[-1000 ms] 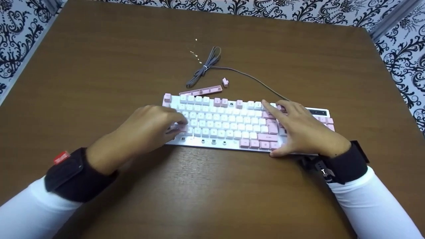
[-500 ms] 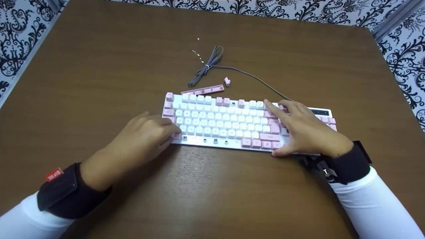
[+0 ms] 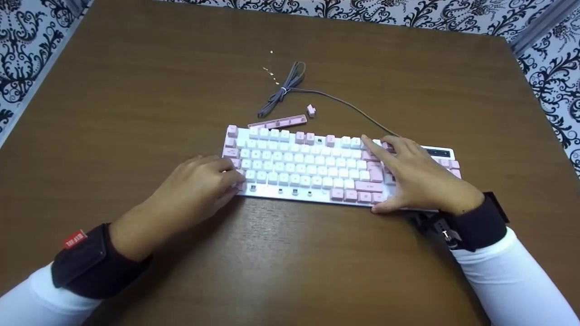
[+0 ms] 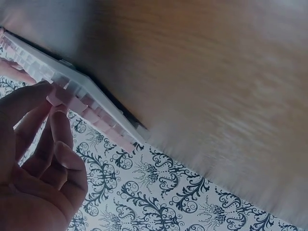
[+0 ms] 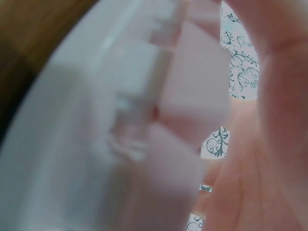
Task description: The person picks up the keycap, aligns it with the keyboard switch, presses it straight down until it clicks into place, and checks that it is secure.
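A white and pink keyboard lies on the table with bare switches showing in its front row. At its front left corner my left hand pinches a pink keycap between thumb and fingers, best seen in the left wrist view. My right hand spans the keyboard's right part and holds it, thumb at the front edge and fingers over the back rows. That hand hides some of the keys beneath it. The right wrist view shows pink keycaps close up and blurred.
Behind the keyboard lie a long pink keycap, turned underside up, and a small pink keycap. A tied grey cable runs to the keyboard's back. Tiny pale bits are scattered beside it on the brown table.
My left hand has moved left and slightly toward me, from over the left keys to the front left corner, uncovering pink keys on the left edge. The right hand keeps its place on the keyboard.
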`<state>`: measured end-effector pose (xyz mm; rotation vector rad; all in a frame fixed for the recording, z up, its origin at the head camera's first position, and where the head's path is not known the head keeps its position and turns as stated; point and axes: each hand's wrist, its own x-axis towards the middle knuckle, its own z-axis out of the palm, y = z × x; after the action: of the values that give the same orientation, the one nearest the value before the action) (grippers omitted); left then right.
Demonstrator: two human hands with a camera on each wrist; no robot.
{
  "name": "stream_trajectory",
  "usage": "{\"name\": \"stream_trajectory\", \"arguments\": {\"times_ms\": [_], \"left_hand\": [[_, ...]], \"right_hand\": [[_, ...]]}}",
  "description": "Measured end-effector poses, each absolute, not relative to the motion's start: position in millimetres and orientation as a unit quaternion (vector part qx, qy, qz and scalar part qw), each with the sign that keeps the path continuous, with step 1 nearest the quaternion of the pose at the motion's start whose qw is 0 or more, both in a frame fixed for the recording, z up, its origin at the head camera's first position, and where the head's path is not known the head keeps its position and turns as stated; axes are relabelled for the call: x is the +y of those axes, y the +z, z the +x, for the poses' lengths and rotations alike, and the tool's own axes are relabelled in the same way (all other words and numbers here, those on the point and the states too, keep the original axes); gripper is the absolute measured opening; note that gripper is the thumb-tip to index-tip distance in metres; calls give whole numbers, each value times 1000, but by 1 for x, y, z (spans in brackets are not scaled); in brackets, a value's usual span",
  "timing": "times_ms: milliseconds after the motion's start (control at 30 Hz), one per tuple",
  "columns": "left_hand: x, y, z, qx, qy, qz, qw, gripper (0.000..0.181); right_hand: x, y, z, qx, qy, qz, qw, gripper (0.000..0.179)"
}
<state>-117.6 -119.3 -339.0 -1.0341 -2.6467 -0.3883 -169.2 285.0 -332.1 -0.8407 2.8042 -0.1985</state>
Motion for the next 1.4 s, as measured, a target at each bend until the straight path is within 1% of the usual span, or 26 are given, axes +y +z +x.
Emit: {"name": "stream_trajectory", "arguments": {"times_ms": [467,767,1067,1400], "left_hand": [[-117,-334,-120,-919,-143,-351,110,7],[-117,-331,-120,-917,-137,-358,106,10],[-113,-328,-120,-930,-119,-336,94,9],[-108,-324,-123,-937,-122,-322,53,16]], "right_hand": [[286,-332,-170,950,-71,-288,94,130],[286,-333,-170,950,-72,-288,96,130],[285,-333,-170,951,-69,-288,95,131],[286,-333,-169,949,-69,-294,93,131]]}}
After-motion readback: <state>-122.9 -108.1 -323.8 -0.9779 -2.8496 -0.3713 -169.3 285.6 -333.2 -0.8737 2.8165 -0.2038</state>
